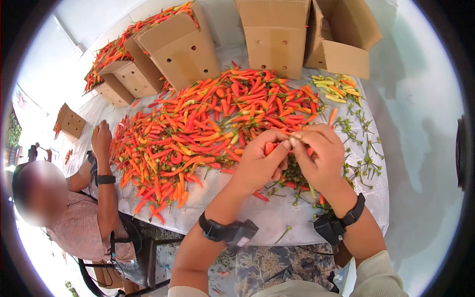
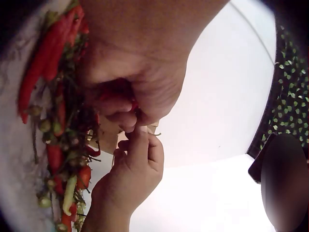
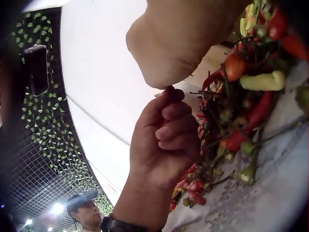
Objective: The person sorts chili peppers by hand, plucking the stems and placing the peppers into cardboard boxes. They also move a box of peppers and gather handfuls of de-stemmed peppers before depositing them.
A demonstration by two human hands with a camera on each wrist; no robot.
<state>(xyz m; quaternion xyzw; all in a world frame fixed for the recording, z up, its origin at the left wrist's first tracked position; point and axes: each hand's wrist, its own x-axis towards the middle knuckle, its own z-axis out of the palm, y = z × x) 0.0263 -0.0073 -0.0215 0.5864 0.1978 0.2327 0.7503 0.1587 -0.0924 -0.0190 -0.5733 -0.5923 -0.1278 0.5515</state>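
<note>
In the head view my left hand (image 1: 264, 156) curls its fingers around a red chili pepper (image 1: 269, 148), part of it hidden in the palm. My right hand (image 1: 319, 153) meets it fingertip to fingertip, thumb and forefinger pinching. A thin stem (image 2: 155, 134) sticks out at the right hand's fingertips in the left wrist view. Below both hands lies a heap of green chili stems (image 1: 293, 174) mixed with a few red peppers. Right beyond the fingers spreads a big pile of red and orange chili peppers (image 1: 198, 123).
Cardboard boxes (image 1: 274, 44) line the far side of the table (image 1: 217, 190). Yellow peppers (image 1: 336, 88) lie at the far right, with loose stems (image 1: 363, 143) scattered nearer. Another person (image 1: 94, 208) sits at the left, one hand by the pile.
</note>
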